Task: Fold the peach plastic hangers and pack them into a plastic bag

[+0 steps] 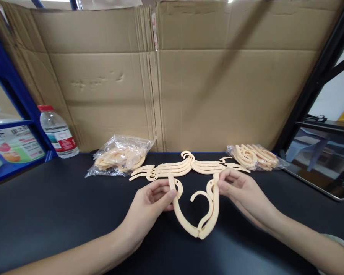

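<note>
Pinching a cream hanger (215, 208) by its arm tips, your left hand (149, 202) grips one end and your right hand (244, 188) the other. Both smooth arms fold up into a rounded V — joined at the bottom, curled notch near each tip, hook curving inside. Position: nearer you than the similar hangers (173, 168) on the black table (60, 225).

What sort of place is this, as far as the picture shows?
Probably a work corner in a workshop or storeroom: tall cardboard stands behind a black table with loose and bagged hangers, and a blue frame rises at the left.
</note>
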`<control>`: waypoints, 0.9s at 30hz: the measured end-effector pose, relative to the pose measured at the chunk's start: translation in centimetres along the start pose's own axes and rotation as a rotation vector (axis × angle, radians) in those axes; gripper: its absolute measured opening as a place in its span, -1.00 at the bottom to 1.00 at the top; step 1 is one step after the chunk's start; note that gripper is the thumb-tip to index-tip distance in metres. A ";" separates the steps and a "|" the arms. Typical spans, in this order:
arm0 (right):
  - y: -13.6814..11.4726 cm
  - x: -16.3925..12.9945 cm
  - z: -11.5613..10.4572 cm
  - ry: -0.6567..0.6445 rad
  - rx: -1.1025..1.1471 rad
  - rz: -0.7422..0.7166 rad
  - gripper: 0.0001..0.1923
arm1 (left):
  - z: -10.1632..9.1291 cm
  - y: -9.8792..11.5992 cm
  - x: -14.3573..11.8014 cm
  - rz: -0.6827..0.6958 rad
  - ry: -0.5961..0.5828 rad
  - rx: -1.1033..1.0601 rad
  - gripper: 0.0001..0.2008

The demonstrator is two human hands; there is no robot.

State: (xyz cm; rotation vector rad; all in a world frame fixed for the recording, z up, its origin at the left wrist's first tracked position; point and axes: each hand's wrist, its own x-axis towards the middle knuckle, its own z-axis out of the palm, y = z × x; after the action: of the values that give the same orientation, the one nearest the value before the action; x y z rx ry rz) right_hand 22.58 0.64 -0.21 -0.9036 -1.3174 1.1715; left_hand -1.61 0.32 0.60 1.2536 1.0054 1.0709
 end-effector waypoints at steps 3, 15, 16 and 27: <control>-0.3 -0.8 0.9 -0.269 -0.023 0.043 -0.79 | 0.3 0.1 -0.3 0.014 -0.010 0.000 -0.67; -1.1 -1.5 1.2 -0.572 -0.093 0.057 -0.62 | 0.3 -0.1 -0.4 0.183 0.064 -0.028 -0.67; -1.2 -1.5 1.2 -0.572 -0.103 0.052 -0.62 | 0.3 -0.1 -0.5 0.205 0.049 -0.011 -0.71; -1.3 -1.9 1.0 -0.580 -0.168 -0.006 -0.65 | 0.2 -0.8 -0.6 0.262 -0.033 0.156 -0.90</control>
State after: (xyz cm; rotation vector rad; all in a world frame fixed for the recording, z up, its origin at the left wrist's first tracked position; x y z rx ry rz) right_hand 21.99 -1.66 0.71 -0.6962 -1.9036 1.3928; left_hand -1.50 -0.29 -0.19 1.5576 0.9316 1.1841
